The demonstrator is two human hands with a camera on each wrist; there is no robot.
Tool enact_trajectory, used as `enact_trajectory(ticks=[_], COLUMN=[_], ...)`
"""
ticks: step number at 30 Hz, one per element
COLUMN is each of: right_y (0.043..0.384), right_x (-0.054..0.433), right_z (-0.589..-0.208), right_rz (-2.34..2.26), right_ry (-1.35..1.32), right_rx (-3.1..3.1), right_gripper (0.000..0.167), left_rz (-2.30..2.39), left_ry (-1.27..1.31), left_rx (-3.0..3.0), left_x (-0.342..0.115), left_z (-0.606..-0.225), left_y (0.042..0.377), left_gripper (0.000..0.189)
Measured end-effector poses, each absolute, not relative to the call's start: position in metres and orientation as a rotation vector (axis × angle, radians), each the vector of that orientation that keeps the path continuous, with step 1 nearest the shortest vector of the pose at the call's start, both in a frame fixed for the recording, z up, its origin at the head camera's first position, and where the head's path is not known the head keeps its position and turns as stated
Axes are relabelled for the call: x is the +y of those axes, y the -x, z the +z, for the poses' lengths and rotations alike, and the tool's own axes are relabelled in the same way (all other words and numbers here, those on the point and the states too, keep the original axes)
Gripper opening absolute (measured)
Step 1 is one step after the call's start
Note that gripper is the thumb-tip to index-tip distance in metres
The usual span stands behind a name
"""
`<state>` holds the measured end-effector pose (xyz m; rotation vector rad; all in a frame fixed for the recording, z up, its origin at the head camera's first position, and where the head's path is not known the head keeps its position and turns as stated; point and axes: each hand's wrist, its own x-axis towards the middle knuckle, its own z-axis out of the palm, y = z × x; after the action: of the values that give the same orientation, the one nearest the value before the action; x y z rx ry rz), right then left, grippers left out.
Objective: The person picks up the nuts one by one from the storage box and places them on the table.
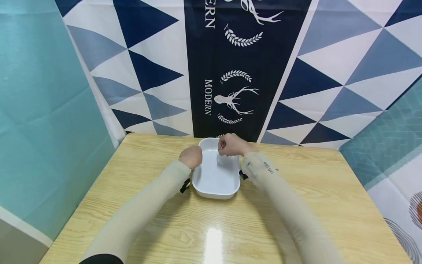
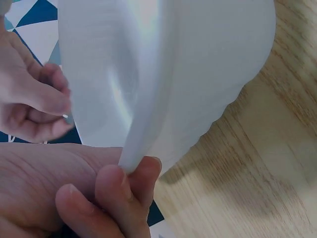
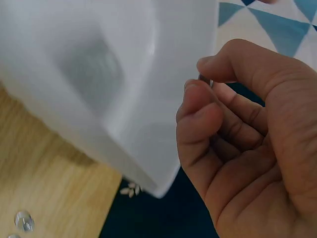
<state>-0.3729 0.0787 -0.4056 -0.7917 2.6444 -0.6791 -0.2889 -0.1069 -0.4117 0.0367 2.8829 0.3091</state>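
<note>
A white rectangular basin (image 1: 215, 176) with rounded corners sits on the table near its back edge. At its left side, my left hand (image 1: 191, 157) grips the rim, fingertips curled over it in the left wrist view. My right hand (image 1: 232, 144) hangs over the far right part of the basin. Between its thumb and forefinger it pinches a small shiny metallic piece (image 3: 205, 79), mostly hidden by the fingertips. The basin wall (image 3: 138, 153) lies just beyond those fingers in the right wrist view.
Small clear round pieces (image 3: 24, 221) lie on the wooden table (image 1: 211, 227) to the right of the basin. Behind the table hangs a patterned cloth (image 1: 240, 55). A turquoise panel (image 1: 49, 110) borders the left side.
</note>
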Motion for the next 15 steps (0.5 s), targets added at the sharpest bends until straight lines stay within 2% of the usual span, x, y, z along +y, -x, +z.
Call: enact_trajectory(ticks=[15], right_y=[0.363], right_x=[0.128], right_z=[-0.380], right_rz=[-0.918], right_ry=[0.707], right_rx=[2.715], right_gripper=[0.014], left_rz=[0.363], left_ry=[0.036], left_rx=[2.813], left_x=[-0.108], left_z=[-0.412], left_y=[0.291], left_gripper=[0.027])
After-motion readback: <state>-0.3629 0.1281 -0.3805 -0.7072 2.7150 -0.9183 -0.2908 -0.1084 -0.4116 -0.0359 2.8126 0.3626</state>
